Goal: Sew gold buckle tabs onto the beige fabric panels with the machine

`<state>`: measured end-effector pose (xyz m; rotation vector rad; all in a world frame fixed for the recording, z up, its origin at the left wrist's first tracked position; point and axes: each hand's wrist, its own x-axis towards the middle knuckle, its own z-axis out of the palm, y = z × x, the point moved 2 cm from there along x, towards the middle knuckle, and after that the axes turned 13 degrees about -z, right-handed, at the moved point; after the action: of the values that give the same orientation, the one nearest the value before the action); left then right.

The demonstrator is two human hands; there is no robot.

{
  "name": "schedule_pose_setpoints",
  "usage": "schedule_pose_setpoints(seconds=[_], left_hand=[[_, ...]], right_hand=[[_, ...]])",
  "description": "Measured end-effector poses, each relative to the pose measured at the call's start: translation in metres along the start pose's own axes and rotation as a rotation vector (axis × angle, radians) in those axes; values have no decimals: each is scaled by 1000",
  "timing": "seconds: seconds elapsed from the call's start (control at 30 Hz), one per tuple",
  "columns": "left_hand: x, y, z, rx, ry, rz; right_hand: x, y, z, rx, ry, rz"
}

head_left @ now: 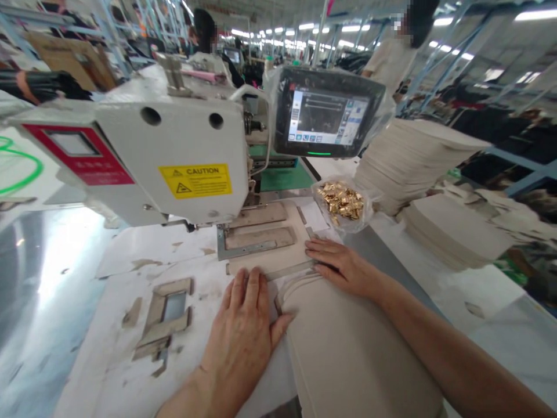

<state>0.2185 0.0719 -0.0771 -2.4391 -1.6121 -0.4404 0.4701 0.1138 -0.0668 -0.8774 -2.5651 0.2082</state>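
A beige fabric panel (289, 255) lies under the metal clamp frame (248, 251) of a white sewing machine (191, 145). My left hand (246, 325) rests flat with its fingertips at the panel's near left edge, thumb spread to the right. At the panel's right edge lies my right hand (342, 264), palm down, fingers stretched out to the left. Neither hand is closed round anything. A stack of beige panels (348, 348) sits between and below the hands, partly under my right forearm.
A lit control screen (326, 116) stands behind the machine. Right of it are a plastic bag of gold metal pieces (342, 200) and tall beige stacks (404, 162). A cut-out template (167, 313) lies at the left. People are in the background.
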Motion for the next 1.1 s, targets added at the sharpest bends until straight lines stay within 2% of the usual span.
schedule_pose_setpoints(seconds=[0.17,0.3,0.53,0.87,1.1], left_hand=[[11,-8,0,-60,-106,-29],[13,-7,0,-81,-136,-10],[4,-1,-3,-33,-86,-117],[0,-2,8,-28,-12,-70],[1,-1,8,-25,-18,-74]], right_hand=[[3,-2,-5,-37,37,4],[6,-5,-8,-8,27,-12],[6,-6,-9,-68,-34,-2],[2,-2,-9,-141,-41,22],[2,-2,-6,-88,-18,-5]])
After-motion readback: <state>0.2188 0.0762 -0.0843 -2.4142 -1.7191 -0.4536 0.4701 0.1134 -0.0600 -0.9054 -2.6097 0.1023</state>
